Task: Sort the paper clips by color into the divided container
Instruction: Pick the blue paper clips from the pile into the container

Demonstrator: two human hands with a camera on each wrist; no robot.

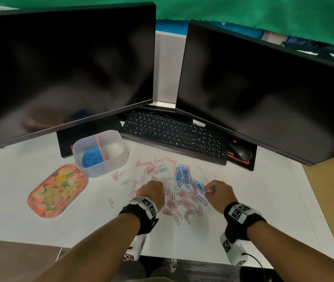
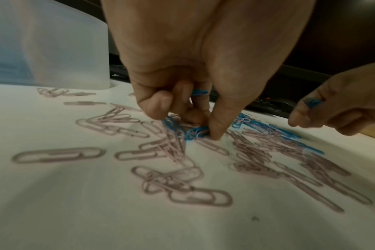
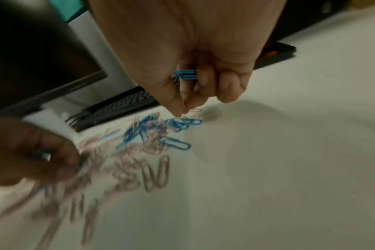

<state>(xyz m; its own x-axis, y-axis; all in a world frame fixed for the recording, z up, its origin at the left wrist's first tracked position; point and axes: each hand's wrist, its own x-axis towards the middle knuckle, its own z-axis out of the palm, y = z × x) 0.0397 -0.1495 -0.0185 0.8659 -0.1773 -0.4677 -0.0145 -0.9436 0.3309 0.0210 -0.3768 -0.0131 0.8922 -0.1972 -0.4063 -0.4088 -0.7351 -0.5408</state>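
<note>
Mid-sort: your left hand and right hand each pinch blue clips from mixed pile. Next, judged: carry them to divided container, blue side.

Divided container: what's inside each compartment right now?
The container has two compartments split by an orange divider. The left one holds a heap of blue clips. The right one looks empty, though its near wall hides part of the floor.
</note>
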